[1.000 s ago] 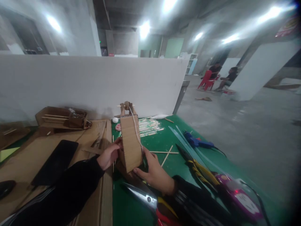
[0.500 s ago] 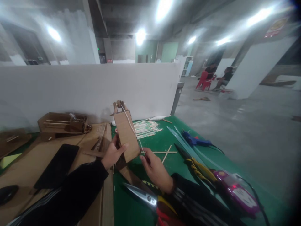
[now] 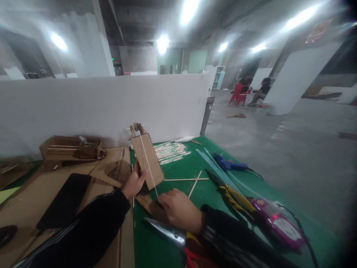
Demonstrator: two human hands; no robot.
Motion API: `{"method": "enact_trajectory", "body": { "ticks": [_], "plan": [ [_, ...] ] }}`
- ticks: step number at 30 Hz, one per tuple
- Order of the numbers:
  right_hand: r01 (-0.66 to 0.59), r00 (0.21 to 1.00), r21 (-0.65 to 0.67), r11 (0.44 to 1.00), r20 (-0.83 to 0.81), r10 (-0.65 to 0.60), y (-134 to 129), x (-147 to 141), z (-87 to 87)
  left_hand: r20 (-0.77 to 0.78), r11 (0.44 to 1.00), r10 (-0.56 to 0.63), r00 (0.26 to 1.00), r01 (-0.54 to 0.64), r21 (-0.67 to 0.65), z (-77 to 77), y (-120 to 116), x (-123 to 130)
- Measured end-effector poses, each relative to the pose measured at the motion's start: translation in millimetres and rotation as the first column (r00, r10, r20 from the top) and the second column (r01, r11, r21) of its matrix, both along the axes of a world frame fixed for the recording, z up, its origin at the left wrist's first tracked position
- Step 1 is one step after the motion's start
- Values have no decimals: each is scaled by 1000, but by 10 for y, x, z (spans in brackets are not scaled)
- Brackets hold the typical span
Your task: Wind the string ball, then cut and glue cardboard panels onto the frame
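Beyond right hand (image 3: pixel 180 210) pinching white string (image 3: pixel 148 163), cardboard box (image 3: pixel 154 162), left hand (image 3: pixel 135 183) clasping its left side

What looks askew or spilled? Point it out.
Two sticks lie crossed on the table, apart from the stick pile, so they look mislaid. The cardboard piece tilts, but the left hand holds it. No spill shows.

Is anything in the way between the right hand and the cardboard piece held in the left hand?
Nothing visible blocks it: only the white string spans the gap, running straight from the right hand up across the cardboard piece in the left hand. A brown strip appears to lie below, clear of it.
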State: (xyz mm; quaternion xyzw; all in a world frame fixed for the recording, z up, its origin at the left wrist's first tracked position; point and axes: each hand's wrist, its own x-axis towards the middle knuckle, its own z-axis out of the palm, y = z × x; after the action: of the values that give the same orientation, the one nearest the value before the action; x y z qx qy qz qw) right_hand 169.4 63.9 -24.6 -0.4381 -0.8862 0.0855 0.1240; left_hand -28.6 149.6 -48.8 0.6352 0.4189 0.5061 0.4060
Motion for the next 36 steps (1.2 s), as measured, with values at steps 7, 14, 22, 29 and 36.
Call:
{"method": "enact_trajectory", "body": {
  "ticks": [7,14,22,29,36],
  "plan": [
    [31,995,18,999,97,-33,32,22,5,-17,1000,5,1000,-5,18,-20,4,-10],
    [70,988,41,997,132,-74,49,42,-45,-48,984,124,991,-117,131,-18,-16,5],
    [66,989,59,996,125,-73,38,35,-44,-146,958,234,961,-203,201,-70,-25,-12],
    [60,989,50,997,130,-66,47,28,-32,-199,949,269,942,-224,221,-59,-46,-5],
    [44,989,40,998,138,-49,38,24,-36,-223,950,265,938,-214,225,-87,-22,-22]
  ]
}}
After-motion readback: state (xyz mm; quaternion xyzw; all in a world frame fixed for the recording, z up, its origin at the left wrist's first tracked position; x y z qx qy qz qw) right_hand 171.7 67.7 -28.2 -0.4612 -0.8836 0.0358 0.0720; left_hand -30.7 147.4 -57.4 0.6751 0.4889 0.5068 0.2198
